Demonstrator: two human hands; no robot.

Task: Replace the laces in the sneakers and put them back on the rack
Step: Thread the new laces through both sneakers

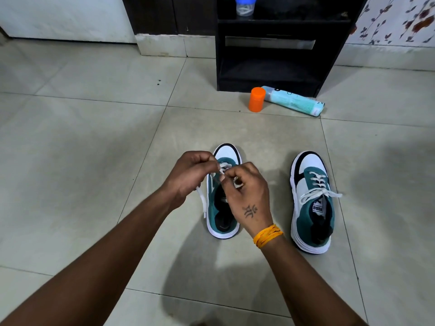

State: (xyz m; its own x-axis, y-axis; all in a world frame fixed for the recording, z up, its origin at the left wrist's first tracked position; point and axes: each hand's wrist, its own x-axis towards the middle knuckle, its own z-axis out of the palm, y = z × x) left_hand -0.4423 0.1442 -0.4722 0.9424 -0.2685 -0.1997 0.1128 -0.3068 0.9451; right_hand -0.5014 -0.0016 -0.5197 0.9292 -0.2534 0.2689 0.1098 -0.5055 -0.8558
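Two teal, white and black sneakers stand on the tiled floor, toes pointing away from me. Over the left sneaker [221, 222] my left hand [190, 175] and my right hand [247, 196] both pinch its white lace [203, 203] above the eyelets. One lace end hangs down the shoe's left side. The hands hide most of the lacing. The right sneaker [312, 203] stands apart, laced, with its white lace tied in a bow.
A black rack [268, 50] with open shelves stands ahead. An orange capped container [257, 99] and a light teal box [294, 103] lie on the floor before it. A blue-lidded clear jar [245, 6] sits on an upper shelf.
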